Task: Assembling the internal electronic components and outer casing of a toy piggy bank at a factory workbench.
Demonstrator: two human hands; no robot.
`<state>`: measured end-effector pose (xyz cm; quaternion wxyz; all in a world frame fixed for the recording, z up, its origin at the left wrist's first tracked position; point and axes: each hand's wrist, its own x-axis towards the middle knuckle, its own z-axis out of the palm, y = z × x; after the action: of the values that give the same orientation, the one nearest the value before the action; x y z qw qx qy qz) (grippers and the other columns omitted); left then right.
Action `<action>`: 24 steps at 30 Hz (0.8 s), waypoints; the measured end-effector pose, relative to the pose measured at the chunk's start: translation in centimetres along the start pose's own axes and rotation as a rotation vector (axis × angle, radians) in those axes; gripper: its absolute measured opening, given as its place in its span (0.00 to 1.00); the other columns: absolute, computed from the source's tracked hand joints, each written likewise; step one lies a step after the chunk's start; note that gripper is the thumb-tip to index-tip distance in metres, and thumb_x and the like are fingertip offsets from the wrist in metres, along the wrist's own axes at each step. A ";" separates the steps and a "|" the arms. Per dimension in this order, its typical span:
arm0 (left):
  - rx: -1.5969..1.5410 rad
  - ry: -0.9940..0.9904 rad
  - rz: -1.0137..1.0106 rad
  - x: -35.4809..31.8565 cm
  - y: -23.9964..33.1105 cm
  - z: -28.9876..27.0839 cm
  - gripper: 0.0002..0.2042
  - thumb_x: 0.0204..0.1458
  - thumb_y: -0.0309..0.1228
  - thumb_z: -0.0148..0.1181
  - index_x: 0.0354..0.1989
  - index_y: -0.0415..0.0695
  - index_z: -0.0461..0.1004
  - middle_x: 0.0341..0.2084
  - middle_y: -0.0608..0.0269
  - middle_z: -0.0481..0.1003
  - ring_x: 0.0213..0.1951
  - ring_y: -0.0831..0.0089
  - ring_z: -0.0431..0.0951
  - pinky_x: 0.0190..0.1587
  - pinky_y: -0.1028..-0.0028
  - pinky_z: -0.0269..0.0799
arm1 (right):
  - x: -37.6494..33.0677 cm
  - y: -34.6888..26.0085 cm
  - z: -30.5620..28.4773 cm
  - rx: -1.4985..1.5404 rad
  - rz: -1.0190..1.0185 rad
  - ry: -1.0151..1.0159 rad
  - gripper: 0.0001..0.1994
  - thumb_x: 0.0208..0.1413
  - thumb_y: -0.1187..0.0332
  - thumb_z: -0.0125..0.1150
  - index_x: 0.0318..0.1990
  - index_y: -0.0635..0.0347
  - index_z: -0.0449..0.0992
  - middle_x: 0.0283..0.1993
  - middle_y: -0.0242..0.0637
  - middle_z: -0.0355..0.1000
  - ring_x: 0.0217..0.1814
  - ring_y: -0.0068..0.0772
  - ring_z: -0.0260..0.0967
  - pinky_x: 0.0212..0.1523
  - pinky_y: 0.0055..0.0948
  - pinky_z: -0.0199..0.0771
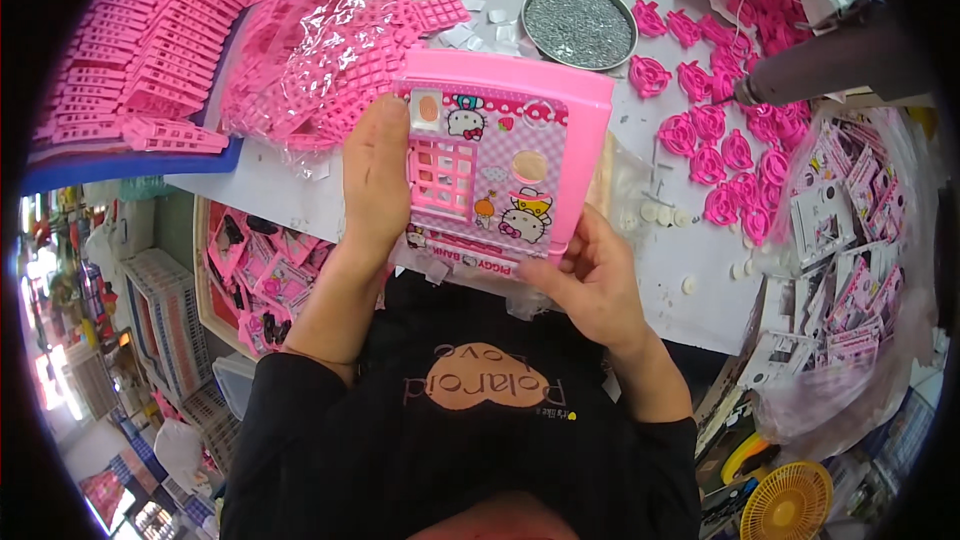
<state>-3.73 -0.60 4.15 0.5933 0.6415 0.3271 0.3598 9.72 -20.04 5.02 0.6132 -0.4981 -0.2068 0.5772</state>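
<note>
Both hands hold a pink plastic toy panel (pixel 490 175) with raised sides, tilted over the near edge of the table. Its face carries a checked cartoon sticker, a square grid window and a round hole. My left hand (pixel 378 180) presses flat along the left side, thumb up and the other fingers hidden behind. At the lower right corner, my right hand (pixel 598 285) pinches the edge, its thumb on the front and its fingers curled at the side.
A round dish of small screws (pixel 580 25) stands beyond the panel. Left are a bag of pink grid pieces (pixel 325 65) and a blue crate (pixel 228 158). At right, an electric screwdriver (pixel 810 68) hangs over pink dial-like parts (pixel 706 162), near a bag of printed panels (pixel 850 240).
</note>
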 end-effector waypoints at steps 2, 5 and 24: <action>-0.088 0.030 -0.123 -0.2 1.3 0.4 0.18 0.72 0.42 0.43 0.43 0.41 0.74 0.32 0.69 0.77 0.32 0.86 0.74 0.34 0.82 0.72 | -0.2 -0.2 -0.5 0.022 -0.066 -0.037 0.29 0.55 0.82 0.65 0.64 0.69 0.62 0.56 0.42 0.74 0.56 0.30 0.74 0.57 0.30 0.75; -0.152 0.058 -0.071 -0.2 0.9 1.0 0.18 0.71 0.43 0.43 0.42 0.41 0.74 0.30 0.69 0.77 0.30 0.86 0.75 0.32 0.81 0.73 | 0.2 0.3 -0.4 0.064 -0.130 -0.011 0.26 0.56 0.81 0.66 0.61 0.69 0.64 0.55 0.42 0.75 0.56 0.29 0.74 0.57 0.30 0.75; 0.140 -0.125 0.035 -4.6 -1.9 0.1 0.12 0.67 0.31 0.49 0.45 0.35 0.74 0.27 0.66 0.73 0.31 0.82 0.67 0.35 0.78 0.65 | -0.2 2.5 -0.9 0.124 -0.290 0.084 0.21 0.62 0.76 0.61 0.61 0.70 0.65 0.57 0.43 0.73 0.57 0.28 0.73 0.58 0.30 0.74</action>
<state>-6.09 -4.38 1.95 0.5597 0.7084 0.3026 0.3055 9.19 -20.96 2.55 0.7276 -0.4480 -0.2149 0.4731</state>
